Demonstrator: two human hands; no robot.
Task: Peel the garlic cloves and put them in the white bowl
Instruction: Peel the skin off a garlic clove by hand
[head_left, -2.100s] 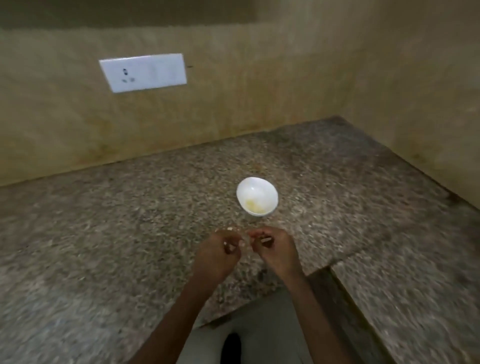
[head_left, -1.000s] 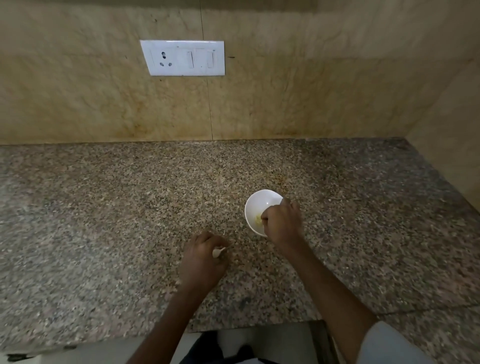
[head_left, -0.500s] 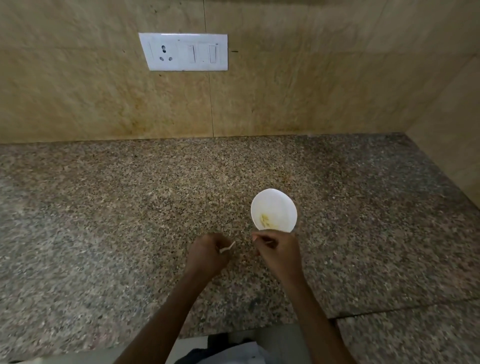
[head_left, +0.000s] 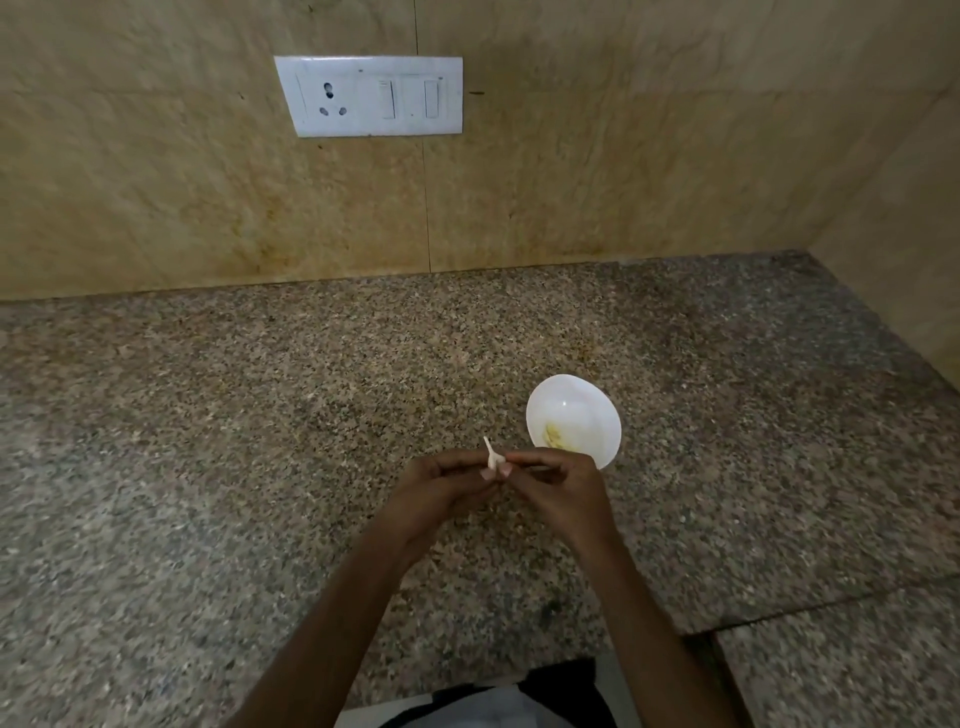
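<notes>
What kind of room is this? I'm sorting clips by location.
Most likely a home kitchen: a speckled granite counter, a tiled wall with a switch-and-socket plate, and a white bowl beside hands working a garlic clove.

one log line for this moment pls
phase: peeling | left hand: pinching garlic clove | right hand: on same clove | white bowl: on counter beyond right hand, yellowish bits inside

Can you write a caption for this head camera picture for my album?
Two hands peel a garlic clove beside a white bowl on a counter.
</notes>
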